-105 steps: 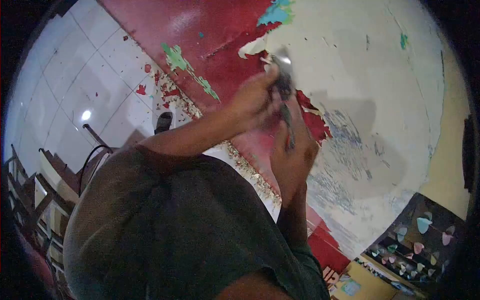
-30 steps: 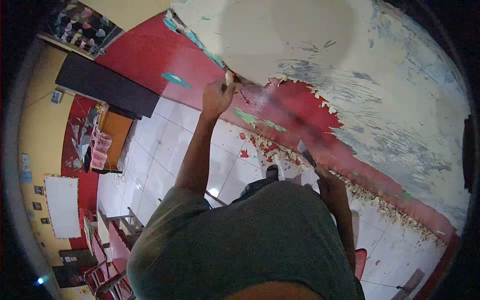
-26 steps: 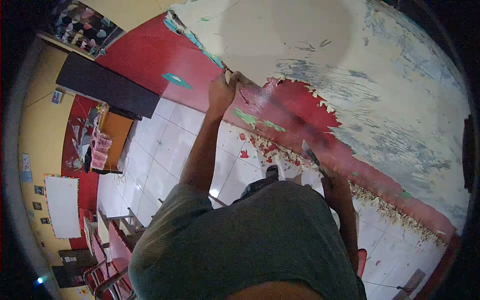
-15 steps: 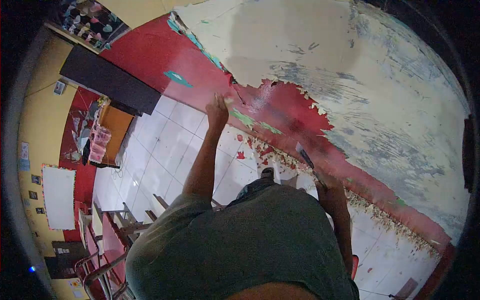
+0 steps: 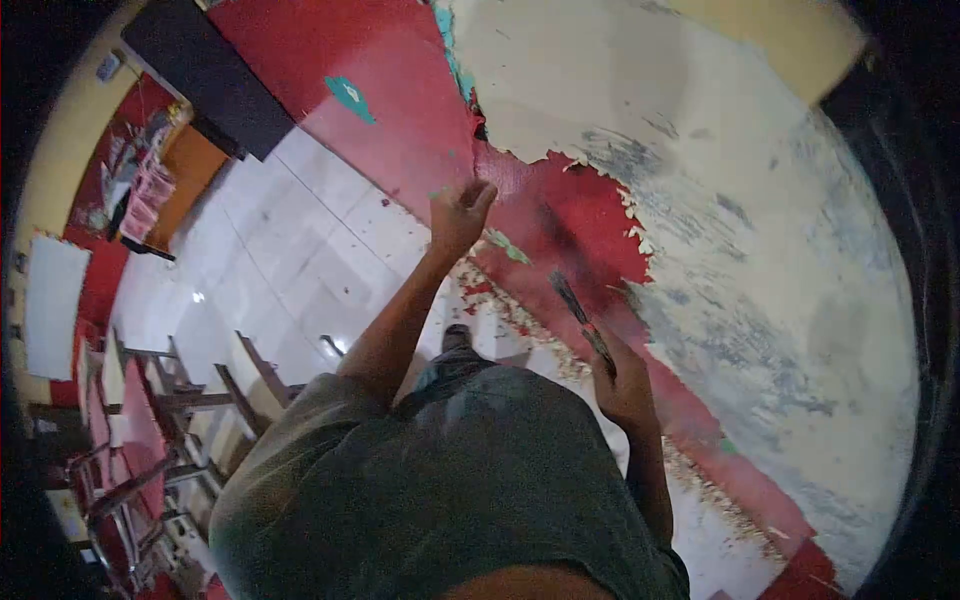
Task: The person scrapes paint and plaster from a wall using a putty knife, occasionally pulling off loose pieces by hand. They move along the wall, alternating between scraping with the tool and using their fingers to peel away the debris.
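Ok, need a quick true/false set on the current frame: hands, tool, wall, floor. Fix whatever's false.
1. The right hand holds a scraper. True.
2. The left hand grips the scraper too. False: it is apart from the scraper, raised in front of the red paint.
3. Chips lie along the foot of the wall. True.
4. The wall is red all over. False: a large area is cream with grey streaks.
5. A teal patch shows within the red paint. True.
6. The floor is bare wood. False: it is white tile.
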### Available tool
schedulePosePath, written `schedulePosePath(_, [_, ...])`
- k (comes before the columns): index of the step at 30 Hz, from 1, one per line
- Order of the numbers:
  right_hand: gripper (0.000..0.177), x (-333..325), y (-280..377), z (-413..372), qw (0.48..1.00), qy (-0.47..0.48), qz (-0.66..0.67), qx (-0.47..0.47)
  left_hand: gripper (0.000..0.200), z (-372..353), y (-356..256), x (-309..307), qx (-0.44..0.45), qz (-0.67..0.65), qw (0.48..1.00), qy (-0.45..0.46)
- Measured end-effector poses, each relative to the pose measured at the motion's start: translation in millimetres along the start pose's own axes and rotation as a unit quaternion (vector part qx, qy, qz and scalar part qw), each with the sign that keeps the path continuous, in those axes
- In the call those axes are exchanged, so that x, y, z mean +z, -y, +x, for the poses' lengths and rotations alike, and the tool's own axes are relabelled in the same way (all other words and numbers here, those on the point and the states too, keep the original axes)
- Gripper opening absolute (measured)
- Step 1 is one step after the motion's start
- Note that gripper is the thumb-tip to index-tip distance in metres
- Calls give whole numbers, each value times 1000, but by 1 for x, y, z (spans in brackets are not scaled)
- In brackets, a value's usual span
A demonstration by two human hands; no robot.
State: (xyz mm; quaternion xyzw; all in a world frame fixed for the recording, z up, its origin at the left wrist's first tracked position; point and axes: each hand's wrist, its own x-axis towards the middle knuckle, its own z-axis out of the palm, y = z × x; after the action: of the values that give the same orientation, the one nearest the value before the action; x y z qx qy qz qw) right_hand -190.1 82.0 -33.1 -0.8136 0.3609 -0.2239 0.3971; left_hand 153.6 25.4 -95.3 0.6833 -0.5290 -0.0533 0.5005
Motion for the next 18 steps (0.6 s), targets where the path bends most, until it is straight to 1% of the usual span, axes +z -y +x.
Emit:
schedulePosePath(1, [46, -5, 21, 16, 999, -9, -24, -29, 35, 7, -7, -2, -43, -103, 994, 11])
schedulePosePath(2, [45, -8, 41, 33, 997, -16, -48, -58, 35, 13, -20, -6, -88, -204, 975, -8])
schedulePosePath(3, [44, -11, 61, 50, 996, -35, -53, -65, 37, 20, -33, -10, -131, -302, 944, -27])
schedulePosePath(4, [44, -11, 81, 69, 994, -55, -56, -70, 39, 24, -37, -11, -170, -398, 901, -43])
schedulePosePath(5, [43, -10, 99, 85, 993, -75, -59, -74, 38, 21, -25, -9, -163, -410, 897, 34])
schedulePosePath(6, [42, -8, 118, 100, 990, -81, -91, -76, 39, 18, -45, -13, -236, -525, 814, 82])
schedulePosePath(7, [42, -4, 137, 118, 985, -89, -123, -81, 40, 22, -73, -20, -296, -626, 709, 131])
schedulePosePath(8, [42, 0, 149, 135, 980, -95, -155, -85, 40, 30, -87, -24, -299, -685, 653, 123])
schedulePosePath(9, [41, 5, 154, 151, 981, -83, -155, -86, 40, 38, -97, -26, -302, -739, 591, 115])
schedulePosePath(10, [41, 11, 157, 165, 974, -95, -187, -85, 40, 46, -102, -28, -304, -788, 525, 108])
schedulePosePath(12, [41, 23, 158, 188, 957, -116, -252, -83, 37, 65, -103, -28, -291, -812, 496, 105])
schedulePosePath(13, [41, 28, 160, 195, 959, -126, -229, -106, 36, 75, -99, -29, -283, -822, 483, 104])
schedulePosePath(16, [41, 43, 174, 204, 947, -114, -296, -58, 34, 82, -90, -33, -310, -803, 488, 144])
schedulePosePath(17, [41, 50, 172, 208, 944, -133, -298, -56, 34, 83, -84, -38, -339, -784, 489, 178])
schedulePosePath(18, [41, 58, 166, 211, 940, -150, -300, -55, 34, 88, -76, -33, -330, -783, 494, 185])
